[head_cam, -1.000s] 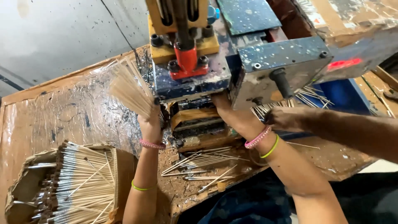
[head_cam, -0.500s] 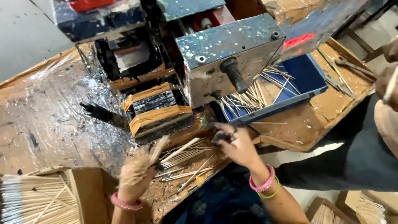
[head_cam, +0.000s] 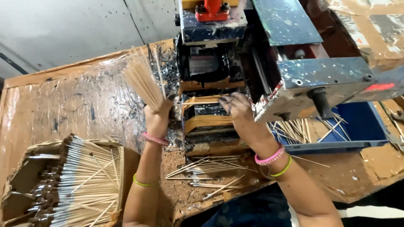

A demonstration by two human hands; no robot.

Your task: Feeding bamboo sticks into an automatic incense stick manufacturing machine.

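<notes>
Hidden and cut-off parts, head view

Bundle of sticks (head_cam: 142, 77) motion-blurred, upper centre-left; machine (head_cam: 210, 63) top cut by upper edge; cardboard box (head_cam: 25, 176) cut lower left; right hand (head_cam: 237, 109) fingertips hidden against machine.

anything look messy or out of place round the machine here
Yes. Loose thin sticks lie scattered at odd angles on the stained bench in front of the machine, outside the blue tray and the box of stacked sticks. The left hand grips a fanned bundle; the right hand is at the machine.
</notes>
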